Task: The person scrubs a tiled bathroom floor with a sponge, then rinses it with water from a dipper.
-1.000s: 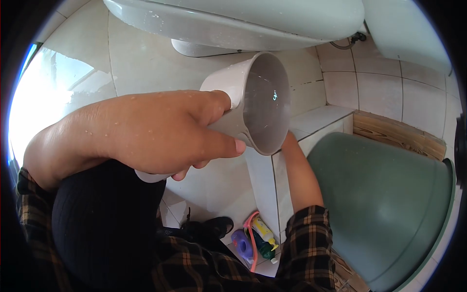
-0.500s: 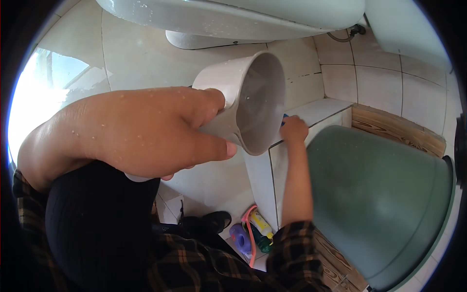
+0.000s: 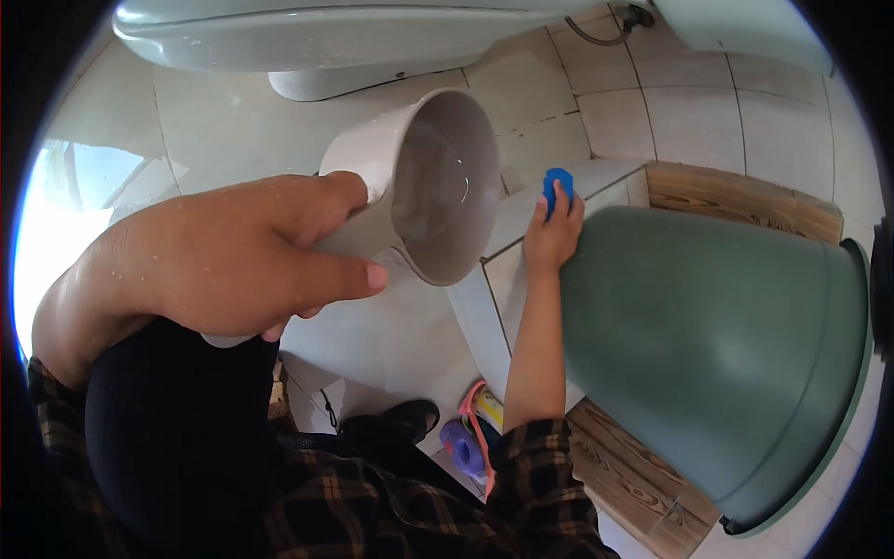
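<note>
My left hand (image 3: 256, 247) is closed around the handle of a pale grey water dipper (image 3: 363, 154), tipped so its mouth faces right. Some clear water shows inside the dipper. Drops of water cling to this hand and wrist. Farther right, my right hand (image 3: 552, 238) grips a blue sponge (image 3: 559, 182) with curved-in sides, partly hidden by the fingers. It rests at the white tiled ledge (image 3: 610, 172), close beside the large green tub (image 3: 698, 326).
The white toilet (image 3: 326, 42) stands at the back, with a hose (image 3: 596, 39) behind it. Wood-patterned tiles (image 3: 745, 200) border the green tub. A purple bottle (image 3: 461, 447), a yellow bottle (image 3: 488, 407) and a pink strap (image 3: 481, 433) lie low near my right sleeve.
My right hand has moved forward along the ledge, bringing more of the blue sponge into sight. The view has shifted, so the dipper and toilet appear farther left and higher.
</note>
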Motion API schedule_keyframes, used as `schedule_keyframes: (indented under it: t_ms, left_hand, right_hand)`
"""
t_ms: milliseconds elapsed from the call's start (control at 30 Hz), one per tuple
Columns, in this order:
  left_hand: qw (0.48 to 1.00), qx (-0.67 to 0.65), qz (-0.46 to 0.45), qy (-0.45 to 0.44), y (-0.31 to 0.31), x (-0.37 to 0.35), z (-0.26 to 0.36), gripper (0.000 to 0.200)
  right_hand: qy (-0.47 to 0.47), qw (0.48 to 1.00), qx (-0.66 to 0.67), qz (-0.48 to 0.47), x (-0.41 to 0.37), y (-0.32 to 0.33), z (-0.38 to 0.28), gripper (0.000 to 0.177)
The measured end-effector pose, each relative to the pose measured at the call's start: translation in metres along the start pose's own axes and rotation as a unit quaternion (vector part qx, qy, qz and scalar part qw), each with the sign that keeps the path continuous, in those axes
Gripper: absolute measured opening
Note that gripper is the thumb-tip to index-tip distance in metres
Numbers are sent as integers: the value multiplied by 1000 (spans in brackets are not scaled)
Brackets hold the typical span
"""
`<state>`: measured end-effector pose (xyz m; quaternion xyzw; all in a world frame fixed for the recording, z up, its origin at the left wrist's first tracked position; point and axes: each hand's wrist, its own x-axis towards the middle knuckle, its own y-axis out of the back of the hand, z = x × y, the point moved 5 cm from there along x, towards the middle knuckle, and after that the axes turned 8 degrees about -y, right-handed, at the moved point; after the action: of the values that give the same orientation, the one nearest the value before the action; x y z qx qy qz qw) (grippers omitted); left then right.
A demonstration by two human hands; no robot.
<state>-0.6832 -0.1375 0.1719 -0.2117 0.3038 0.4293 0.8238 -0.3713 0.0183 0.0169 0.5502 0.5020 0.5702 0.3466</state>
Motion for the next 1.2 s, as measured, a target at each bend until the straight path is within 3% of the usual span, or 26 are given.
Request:
schedule_keyframes:
  t_ms: [100,267,367,433,500,633,767,900,1000,1100,1167,1200]
  left_hand:
    - [999,-1,-9,-34,-2,2,4,37]
    - [999,-19,-26,-43,-3,1,2,40]
    - [999,-6,-25,-46,-8,2,3,42]
    - [999,-1,-22,-43,-11,1,7,42]
    - [999,-5,-16,-52,-12,2,7,42]
    - [998,-3,-13,-64,-16,6,13,38]
    - [994,-13,-28,-101,-18,12,16,32]
    - [989,-7,-35,-145,-25,16,31,33]
    - [982,2,-40,-184,-36,19,39,37]
    - [978,-1,-21,-209,-52,16,49,40]
    - [974,-7,-7,-228,-63,19,52,41]
    - [972,-14,-8,-236,-67,21,55,40]
  right_hand:
    - [-70,992,106,12,-27,13,-6,38]
    - [-68,996,60,-4,-122,38,-20,40]
    - [-48,998,42,14,-89,30,-4,39]
    - [-82,996,35,-1,-47,22,0,39]
    - [9,999,-3,34,-11,6,-2,37]
    - [-53,998,-29,4,29,-10,18,38]
    - [-63,994,73,44,-32,10,4,40]
    - [10,998,50,-26,-129,57,7,37]
    - [64,977,-112,-167,-152,95,44,36]
    - [248,923,-254,-148,-138,148,38,35]
    - [270,905,-314,-93,-107,197,26,34]
    - [232,905,-354,-37,-74,238,7,33]
